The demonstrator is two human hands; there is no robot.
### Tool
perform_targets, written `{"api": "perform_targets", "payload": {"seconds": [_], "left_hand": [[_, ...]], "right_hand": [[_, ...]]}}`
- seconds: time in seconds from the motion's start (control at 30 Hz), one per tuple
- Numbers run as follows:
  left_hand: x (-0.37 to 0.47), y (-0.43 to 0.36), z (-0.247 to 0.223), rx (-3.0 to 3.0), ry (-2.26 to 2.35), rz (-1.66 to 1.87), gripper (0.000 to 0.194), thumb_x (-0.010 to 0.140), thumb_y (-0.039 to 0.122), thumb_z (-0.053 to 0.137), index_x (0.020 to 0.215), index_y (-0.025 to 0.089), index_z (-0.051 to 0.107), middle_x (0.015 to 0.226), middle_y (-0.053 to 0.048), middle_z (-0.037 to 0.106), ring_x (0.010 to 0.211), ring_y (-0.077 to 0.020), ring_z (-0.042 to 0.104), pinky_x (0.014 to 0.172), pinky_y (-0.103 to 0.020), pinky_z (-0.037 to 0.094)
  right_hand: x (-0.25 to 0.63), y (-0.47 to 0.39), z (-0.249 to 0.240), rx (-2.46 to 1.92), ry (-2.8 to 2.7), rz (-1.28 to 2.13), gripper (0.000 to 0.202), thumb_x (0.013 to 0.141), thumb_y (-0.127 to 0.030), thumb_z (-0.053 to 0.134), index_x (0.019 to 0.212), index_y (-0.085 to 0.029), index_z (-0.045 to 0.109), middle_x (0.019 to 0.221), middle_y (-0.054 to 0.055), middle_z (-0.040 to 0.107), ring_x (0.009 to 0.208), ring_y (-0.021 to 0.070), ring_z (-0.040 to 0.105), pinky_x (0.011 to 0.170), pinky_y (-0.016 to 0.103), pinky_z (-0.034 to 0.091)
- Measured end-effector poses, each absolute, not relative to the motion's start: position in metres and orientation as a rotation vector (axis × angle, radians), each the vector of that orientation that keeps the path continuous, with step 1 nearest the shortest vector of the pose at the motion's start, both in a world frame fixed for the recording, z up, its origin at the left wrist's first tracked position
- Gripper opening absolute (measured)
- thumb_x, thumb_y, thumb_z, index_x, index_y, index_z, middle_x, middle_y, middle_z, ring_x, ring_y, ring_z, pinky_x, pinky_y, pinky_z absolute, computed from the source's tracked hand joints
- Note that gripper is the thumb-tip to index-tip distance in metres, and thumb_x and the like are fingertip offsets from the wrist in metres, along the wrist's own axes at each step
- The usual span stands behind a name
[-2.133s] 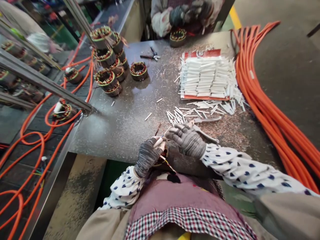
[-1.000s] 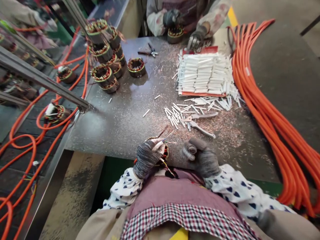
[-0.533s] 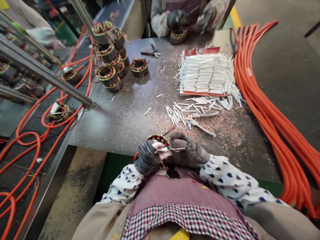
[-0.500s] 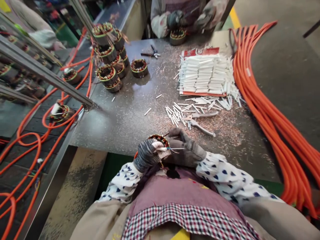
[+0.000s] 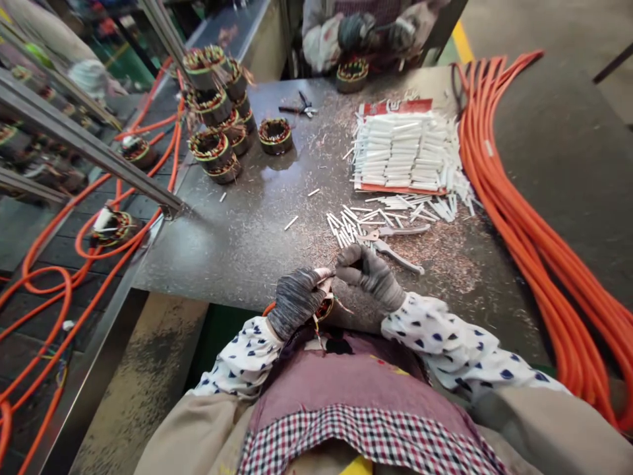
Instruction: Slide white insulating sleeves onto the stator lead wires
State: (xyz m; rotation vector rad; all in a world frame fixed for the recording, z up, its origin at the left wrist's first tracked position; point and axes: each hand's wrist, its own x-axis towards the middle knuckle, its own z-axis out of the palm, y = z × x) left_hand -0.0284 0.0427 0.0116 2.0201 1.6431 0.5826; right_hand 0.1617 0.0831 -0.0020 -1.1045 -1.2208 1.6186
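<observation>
My left hand [image 5: 298, 302], in a striped grey glove, is closed on a white sleeved lead [image 5: 326, 285] above a wire-wound stator [image 5: 325, 309]. The hand covers most of that stator, and thin coloured wires hang from it near my apron. My right hand [image 5: 374, 277], in a plain grey glove, is just right of the left fingertips. Its thumb and fingers are pinched together; what they hold is too small to make out. Beyond it lie grey-handled cutters [image 5: 398, 232] and loose white sleeves [image 5: 345, 227].
Several stators [image 5: 212, 155] are stacked at the back left, with one single stator [image 5: 275, 135] beside them. Black-handled pliers [image 5: 299, 107] lie behind. White sleeve bundles [image 5: 405, 152] and thick orange cables [image 5: 514, 218] occupy the right. A co-worker's gloved hands [image 5: 376, 33] work opposite. A metal post [image 5: 99, 138] crosses the left.
Both hands have risen slightly, the left moving right with the lead, now tilted upward. My right fingers have moved off the exposed wires to a pinch near the lead's end.
</observation>
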Motion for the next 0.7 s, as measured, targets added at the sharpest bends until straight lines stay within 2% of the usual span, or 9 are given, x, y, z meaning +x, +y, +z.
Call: {"api": "perform_targets", "payload": {"seconds": [0.13,0.23,0.3,0.37,0.43,0.5,0.57,0.63,0.7], "left_hand": [[-0.027,0.039,0.006,2.059,1.678,0.599,0.021,0.096,0.027,0.069,0.113,0.025,0.083,0.104,-0.008,0.083,0.094,-0.0251,0.078,0.085,-0.034,0.061],[-0.029,0.039,0.003,2.015,1.615,0.624,0.021,0.096,0.024,0.070,0.113,0.027,0.082,0.104,-0.005,0.084,0.093,-0.0220,0.078,0.083,-0.031,0.060],[-0.031,0.039,0.002,2.026,1.581,0.641,0.021,0.097,0.023,0.070,0.113,0.028,0.082,0.105,-0.004,0.083,0.093,-0.0207,0.078,0.083,-0.030,0.060],[-0.032,0.039,0.002,2.092,1.576,0.663,0.021,0.097,0.022,0.069,0.112,0.027,0.082,0.104,-0.005,0.083,0.091,-0.0207,0.078,0.081,-0.030,0.060],[-0.031,0.037,0.001,2.186,1.591,0.712,0.020,0.097,0.023,0.069,0.111,0.025,0.083,0.099,-0.006,0.083,0.088,-0.0218,0.078,0.079,-0.031,0.060],[-0.030,0.033,-0.002,2.272,1.610,0.785,0.019,0.095,0.024,0.070,0.110,0.024,0.083,0.093,-0.007,0.082,0.084,-0.0228,0.077,0.078,-0.032,0.060],[-0.029,0.030,-0.007,2.326,1.616,0.861,0.018,0.094,0.025,0.071,0.108,0.023,0.083,0.086,-0.007,0.080,0.079,-0.0231,0.076,0.076,-0.033,0.060],[-0.030,0.029,-0.012,2.338,1.595,0.924,0.017,0.095,0.026,0.071,0.107,0.023,0.083,0.084,-0.006,0.080,0.077,-0.0227,0.076,0.074,-0.033,0.060],[-0.030,0.030,-0.014,2.325,1.565,0.959,0.016,0.095,0.027,0.072,0.105,0.024,0.084,0.086,-0.006,0.080,0.078,-0.0217,0.076,0.074,-0.032,0.060]], "right_hand": [[0.163,0.074,-0.007,-1.056,-1.129,1.877,0.031,0.083,-0.051,0.075,0.083,-0.022,0.063,0.061,-0.004,0.053,0.047,0.0103,0.041,0.038,0.020,0.029],[0.175,0.076,-0.003,-1.041,-1.327,1.638,0.029,0.087,-0.048,0.072,0.096,-0.020,0.069,0.078,-0.001,0.064,0.064,0.0133,0.055,0.052,0.023,0.048],[0.178,0.084,0.003,-1.011,-1.522,1.500,0.033,0.074,-0.041,0.084,0.096,-0.019,0.074,0.090,0.002,0.070,0.082,0.0161,0.061,0.070,0.025,0.055],[0.176,0.090,0.008,-1.011,-1.545,1.600,0.029,0.063,-0.032,0.092,0.082,-0.020,0.073,0.083,0.003,0.070,0.085,0.0191,0.062,0.078,0.028,0.055],[0.170,0.087,0.012,-1.025,-1.402,1.823,0.030,0.073,-0.039,0.085,0.066,-0.023,0.060,0.064,0.002,0.061,0.071,0.0195,0.058,0.070,0.032,0.054],[0.169,0.074,0.012,-1.004,-1.247,2.046,0.048,0.092,-0.056,0.058,0.059,-0.027,0.041,0.049,-0.001,0.043,0.049,0.0169,0.045,0.052,0.032,0.047],[0.174,0.060,0.011,-0.986,-1.178,2.119,0.050,0.098,-0.063,0.037,0.061,-0.029,0.031,0.044,-0.004,0.030,0.040,0.0154,0.033,0.042,0.031,0.039],[0.184,0.050,0.009,-0.985,-1.154,2.104,0.049,0.096,-0.063,0.044,0.063,-0.028,0.037,0.044,-0.005,0.032,0.041,0.0156,0.035,0.043,0.031,0.040],[0.191,0.048,0.008,-1.002,-1.193,2.022,0.041,0.091,-0.057,0.059,0.068,-0.024,0.049,0.049,-0.002,0.045,0.050,0.0171,0.047,0.052,0.031,0.047]]}}
